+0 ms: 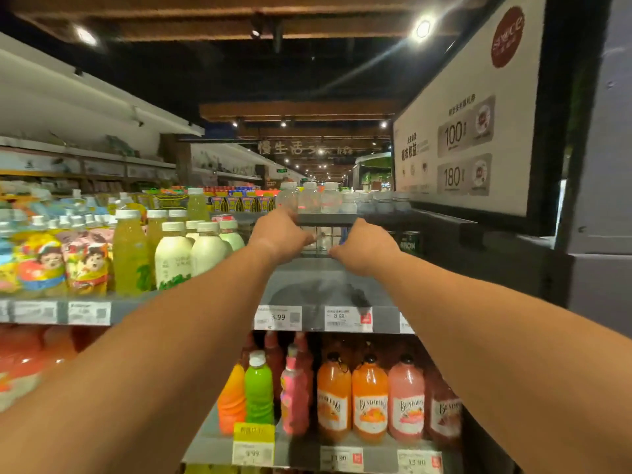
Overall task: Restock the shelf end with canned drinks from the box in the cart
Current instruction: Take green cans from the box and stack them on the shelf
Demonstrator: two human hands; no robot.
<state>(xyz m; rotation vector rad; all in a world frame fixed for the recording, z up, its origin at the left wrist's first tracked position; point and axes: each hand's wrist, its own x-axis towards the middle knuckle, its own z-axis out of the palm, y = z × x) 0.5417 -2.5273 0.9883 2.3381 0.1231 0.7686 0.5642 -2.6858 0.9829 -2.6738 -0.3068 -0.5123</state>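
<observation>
Both bare forearms reach up the middle of the frame to the back of the grey metal shelf [328, 289], which lies centre frame with a wide bare patch in front of the hands. The left hand [278, 236] and right hand [364, 246] close in from either side on pale, silvery cans [319, 236] at the rear of that shelf; the fingers are curled round their far sides and mostly hidden, so the hands appear to grip the cans, though how tightly cannot be told. Just right of the right hand stands a dark green can [412, 241], already on the shelf.

The cart and the box are out of view, so how much stock remains cannot be read. Judging from the bare shelf surface above the white price tags [278, 318] reading 3.99, only the rear row is being filled and most of this level is still to be stocked; the task looks early to midway.

At left of frame stand cream-coloured plastic bottles [174, 254]. At lower centre the next shelf down holds orange and pink glass bottles [369, 401] with labels.
</observation>
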